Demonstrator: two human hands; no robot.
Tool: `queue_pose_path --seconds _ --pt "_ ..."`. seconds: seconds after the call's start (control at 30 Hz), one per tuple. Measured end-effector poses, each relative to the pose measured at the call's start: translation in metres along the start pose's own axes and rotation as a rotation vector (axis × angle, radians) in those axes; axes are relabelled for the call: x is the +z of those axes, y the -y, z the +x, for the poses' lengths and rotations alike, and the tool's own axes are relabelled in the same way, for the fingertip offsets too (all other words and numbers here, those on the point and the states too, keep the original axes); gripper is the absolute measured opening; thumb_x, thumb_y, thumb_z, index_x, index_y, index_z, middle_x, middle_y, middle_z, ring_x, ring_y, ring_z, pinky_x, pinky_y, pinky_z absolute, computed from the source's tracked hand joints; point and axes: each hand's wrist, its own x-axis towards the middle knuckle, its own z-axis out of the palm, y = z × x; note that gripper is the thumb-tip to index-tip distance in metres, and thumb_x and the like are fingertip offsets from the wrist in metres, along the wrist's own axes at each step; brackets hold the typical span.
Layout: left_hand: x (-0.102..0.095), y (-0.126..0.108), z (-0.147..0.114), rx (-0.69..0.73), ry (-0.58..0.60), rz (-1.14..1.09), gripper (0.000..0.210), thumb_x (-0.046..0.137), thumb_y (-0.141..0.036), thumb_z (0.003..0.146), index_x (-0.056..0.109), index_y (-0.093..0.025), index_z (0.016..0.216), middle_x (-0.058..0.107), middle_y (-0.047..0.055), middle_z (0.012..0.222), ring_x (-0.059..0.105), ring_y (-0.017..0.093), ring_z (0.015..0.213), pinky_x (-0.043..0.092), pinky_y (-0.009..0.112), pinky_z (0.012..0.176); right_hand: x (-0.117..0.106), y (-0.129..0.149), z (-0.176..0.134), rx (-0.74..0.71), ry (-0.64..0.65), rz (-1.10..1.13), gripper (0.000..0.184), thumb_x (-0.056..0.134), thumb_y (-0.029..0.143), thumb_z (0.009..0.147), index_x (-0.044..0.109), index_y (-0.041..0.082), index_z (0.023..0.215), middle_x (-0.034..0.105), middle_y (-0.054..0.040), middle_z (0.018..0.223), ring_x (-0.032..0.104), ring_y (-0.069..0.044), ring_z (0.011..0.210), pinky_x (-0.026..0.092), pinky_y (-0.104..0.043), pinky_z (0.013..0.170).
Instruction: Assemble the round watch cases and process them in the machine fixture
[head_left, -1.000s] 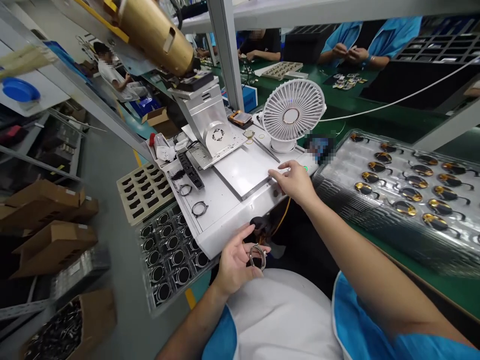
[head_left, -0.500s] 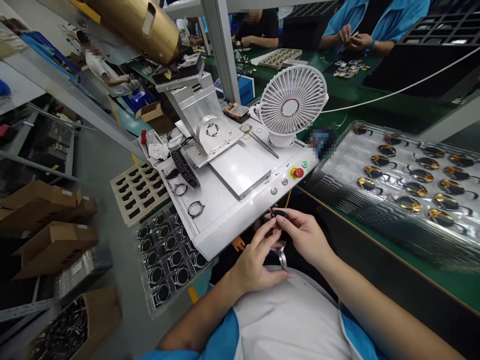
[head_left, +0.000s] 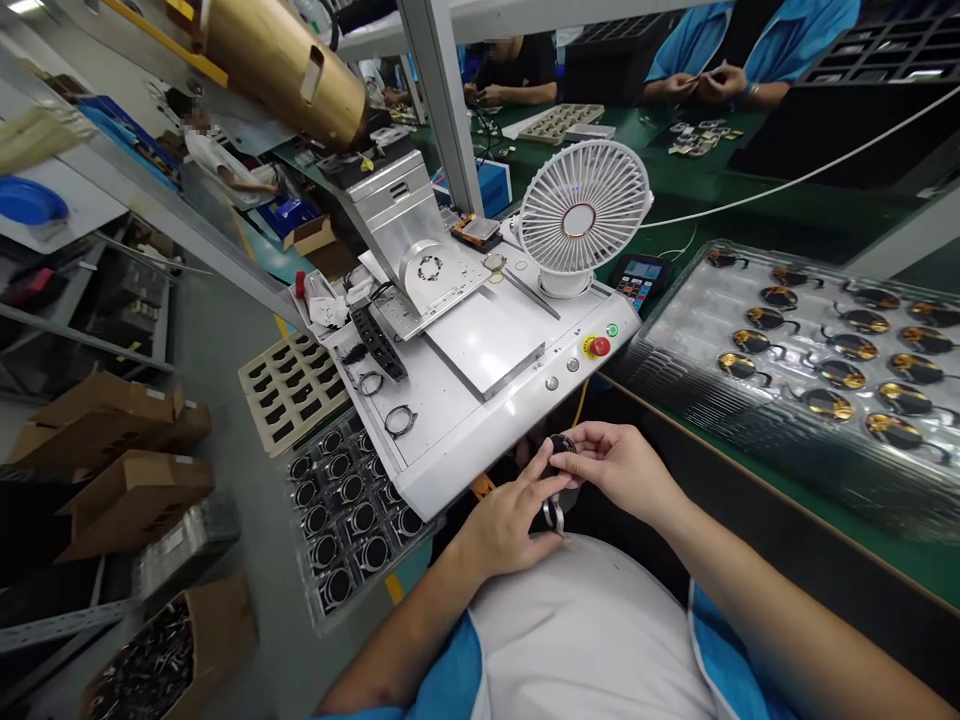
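Above my lap my right hand point(head_left: 628, 472) pinches a small round black watch display point(head_left: 562, 446) between thumb and fingers. My left hand point(head_left: 504, 522) reaches in from the left, its raised fingertips at the display's near edge. A silver ring-shaped watch case point(head_left: 553, 515) stands on edge between the left thumb and fingers; those fingers partly hide it. Two thin dark rings, a nearer ring point(head_left: 400, 421) and a farther ring point(head_left: 370, 383), lie on the white machine's base point(head_left: 450, 450) beyond my hands.
A white fan point(head_left: 581, 210) and a red stop button point(head_left: 598, 346) sit on the machine. On the right, a clear tray point(head_left: 675, 310) holds several black-and-gold round parts with tails. Lower left are a tray of watch cases point(head_left: 352, 490) and a beige tray point(head_left: 259, 405). Co-workers sit across the bench.
Both hands have drawn slightly lower and closer together. The black display is tilted so that more of its round face shows. My view has shifted a little.
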Motion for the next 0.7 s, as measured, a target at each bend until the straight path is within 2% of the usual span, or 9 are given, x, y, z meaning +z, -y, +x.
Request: queue_pose_path --seconds 0.07,0.13,0.23,0.33,0.43,0.5,0.6,0.7 --pt "0.002 0.002 0.000 -0.003 0.011 -0.036 0.080 0.086 -0.019 0.076 0.054 -0.026 0.148 0.038 0.018 0.167 0.061 0.039 0.137 0.050 0.053 0.114 -0.001 -0.002 0.000 0.017 -0.020 0.057 0.049 0.094 0.056 0.063 0.073 0.016 0.082 0.073 -0.0049 0.069 0.070 -0.018 0.058 0.061 -0.031 0.059" --pt "0.003 0.004 0.000 -0.002 -0.037 -0.165 0.086 0.091 -0.020 0.072 0.054 -0.026 0.149 0.040 0.021 0.165 0.067 0.037 0.129 0.053 0.051 0.111 0.000 -0.002 -0.002 0.031 -0.035 0.113 0.050 0.094 0.057 0.063 0.071 0.015 0.078 0.070 -0.0034 0.063 0.067 -0.016 0.056 0.058 -0.027 0.055" --pt "0.002 0.008 0.002 -0.033 -0.229 -0.475 0.073 0.093 -0.022 0.071 0.062 -0.023 0.138 0.063 0.019 0.147 0.073 0.032 0.119 0.057 0.048 0.106 0.002 0.002 -0.005 0.052 -0.023 0.156 0.048 0.096 0.052 0.060 0.068 0.016 0.072 0.065 -0.0008 0.062 0.061 -0.012 0.055 0.051 -0.021 0.050" --pt "0.001 0.013 0.004 -0.067 -0.378 -0.694 0.055 0.094 -0.029 0.071 0.071 -0.022 0.121 0.078 0.012 0.124 0.074 0.028 0.117 0.057 0.046 0.106 0.009 0.006 -0.010 0.116 0.048 0.167 0.045 0.096 0.049 0.061 0.067 0.016 0.069 0.068 -0.0018 0.070 0.059 -0.011 0.060 0.052 -0.022 0.055" --pt "0.002 0.017 0.005 -0.095 -0.441 -0.751 0.059 0.098 -0.037 0.063 0.074 -0.023 0.115 0.079 0.010 0.123 0.076 0.027 0.112 0.060 0.044 0.102 0.021 0.007 -0.014 0.190 0.109 0.217 0.045 0.096 0.044 0.059 0.063 0.016 0.068 0.067 -0.0011 0.069 0.062 -0.012 0.060 0.053 -0.025 0.059" --pt "0.005 0.019 0.005 -0.111 -0.453 -0.772 0.061 0.099 -0.039 0.061 0.074 -0.024 0.114 0.079 0.010 0.123 0.077 0.028 0.109 0.063 0.043 0.095 0.031 0.007 -0.016 0.196 0.095 0.251 0.046 0.096 0.039 0.057 0.057 0.017 0.068 0.065 0.0010 0.065 0.062 -0.012 0.058 0.050 -0.024 0.057" --pt "0.010 0.022 0.002 -0.097 -0.462 -0.781 0.060 0.100 -0.037 0.060 0.076 -0.026 0.114 0.080 0.009 0.122 0.078 0.029 0.108 0.067 0.041 0.088 0.043 0.007 -0.019 0.139 0.039 0.245 0.047 0.094 0.032 0.057 0.051 0.019 0.070 0.061 0.0038 0.062 0.058 -0.011 0.055 0.047 -0.023 0.055" --pt "0.012 0.024 -0.001 -0.047 -0.483 -0.769 0.058 0.100 -0.033 0.061 0.077 -0.030 0.114 0.081 0.006 0.120 0.078 0.027 0.108 0.066 0.040 0.092 0.050 0.010 -0.020 0.065 -0.003 0.196 0.046 0.091 0.026 0.057 0.047 0.020 0.069 0.056 0.0065 0.059 0.050 -0.008 0.053 0.039 -0.020 0.051"
